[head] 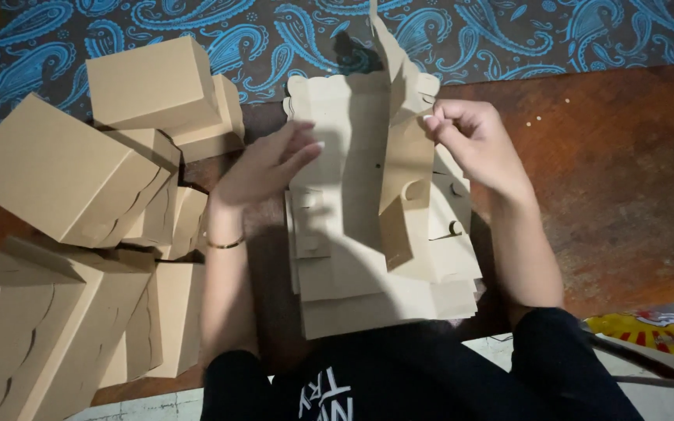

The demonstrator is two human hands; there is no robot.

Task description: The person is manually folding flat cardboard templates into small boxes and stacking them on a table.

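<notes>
From the head camera we look down at our two hands over a brown wooden table (626, 195).

Our right hand (470, 144) pinches the top part of a flat cardboard box piece (399, 168). The fingers are closed on a flap that stands up, near the far edge of the table. Our left hand (263, 168) lies with open fingers on the left side of the same piece and presses it down. It is not closed around anything.

The box piece rests on top of a stack of flat box pieces (388, 300). The stack sits in the middle of the table, close to the near edge and right in front of us. So the piece is right under both hands, with the lifted flap between them.

We think the cardboard is light and thin. It looks stiff where it is flat, but it bends easily along the fold lines. It could crease or tear at the small tabs and round cut-outs, so we think the best places to hold it are the edges of the flaps, near a fold.

On the left side of the table is a pile of folded boxes (87, 203), well apart from the right hand and just beside our left arm. A blue patterned cloth (196, 31) lies along the far edge.
</notes>
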